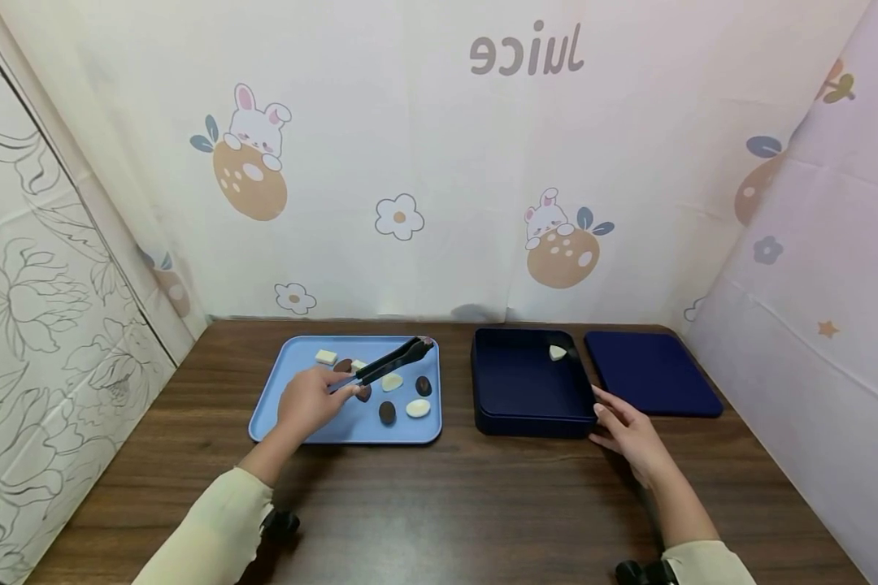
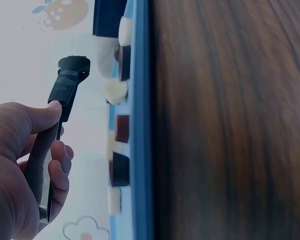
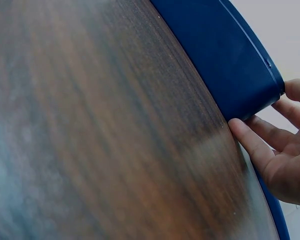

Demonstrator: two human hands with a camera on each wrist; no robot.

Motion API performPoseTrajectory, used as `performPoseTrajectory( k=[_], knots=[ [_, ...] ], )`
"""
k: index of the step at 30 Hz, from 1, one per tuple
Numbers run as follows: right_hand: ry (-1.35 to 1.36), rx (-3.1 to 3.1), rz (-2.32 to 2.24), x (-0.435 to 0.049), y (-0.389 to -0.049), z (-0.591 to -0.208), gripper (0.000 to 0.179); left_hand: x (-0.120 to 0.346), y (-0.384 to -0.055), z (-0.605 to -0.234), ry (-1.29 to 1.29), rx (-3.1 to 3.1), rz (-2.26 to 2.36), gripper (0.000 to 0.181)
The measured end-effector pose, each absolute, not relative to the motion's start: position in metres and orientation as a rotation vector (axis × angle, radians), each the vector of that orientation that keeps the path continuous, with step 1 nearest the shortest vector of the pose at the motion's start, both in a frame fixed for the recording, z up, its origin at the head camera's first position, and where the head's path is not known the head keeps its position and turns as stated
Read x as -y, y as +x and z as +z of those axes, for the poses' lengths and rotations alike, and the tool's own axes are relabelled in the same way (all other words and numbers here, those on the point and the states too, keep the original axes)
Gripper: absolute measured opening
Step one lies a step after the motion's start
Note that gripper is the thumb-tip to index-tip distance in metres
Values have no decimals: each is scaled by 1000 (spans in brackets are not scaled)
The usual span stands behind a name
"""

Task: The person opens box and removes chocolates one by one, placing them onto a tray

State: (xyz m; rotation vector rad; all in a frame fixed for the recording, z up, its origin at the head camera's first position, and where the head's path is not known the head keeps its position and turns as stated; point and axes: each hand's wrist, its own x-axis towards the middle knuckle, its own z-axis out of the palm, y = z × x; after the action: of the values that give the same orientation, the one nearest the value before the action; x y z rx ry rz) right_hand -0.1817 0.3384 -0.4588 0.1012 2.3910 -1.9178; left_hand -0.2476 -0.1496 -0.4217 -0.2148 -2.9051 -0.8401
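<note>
My left hand (image 1: pixel 310 404) grips a pair of tongs (image 1: pixel 393 361) with black ends, held above the light blue tray (image 1: pixel 281 414). In the left wrist view the thumb presses one arm of the tongs (image 2: pixel 67 82), with the fingers curled behind. Whether anything sits between the tips is hard to tell. White and dark chocolate-like pieces lie on the tray, including an oval white piece (image 1: pixel 418 408) and a dark piece (image 1: pixel 387 413). My right hand (image 1: pixel 629 429) touches the near right corner of a navy box (image 1: pixel 534 426), fingers mostly extended. Inside the box lies one white piece (image 1: pixel 558 353).
A flat navy lid (image 1: pixel 654 374) lies on the wooden table (image 1: pixel 439 504) to the right of the box. Behind the table hangs a patterned curtain (image 1: pixel 410 146), with more fabric on both sides. The tray and box stand side by side, a narrow gap between them.
</note>
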Motion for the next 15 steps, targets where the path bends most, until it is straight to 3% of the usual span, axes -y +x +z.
performPoseTrajectory(
  k=[15],
  knots=[
    [82,-2409,-1901,-339,-180,-458,66,175,-250,-434,-31,2966,-844,35]
  ],
)
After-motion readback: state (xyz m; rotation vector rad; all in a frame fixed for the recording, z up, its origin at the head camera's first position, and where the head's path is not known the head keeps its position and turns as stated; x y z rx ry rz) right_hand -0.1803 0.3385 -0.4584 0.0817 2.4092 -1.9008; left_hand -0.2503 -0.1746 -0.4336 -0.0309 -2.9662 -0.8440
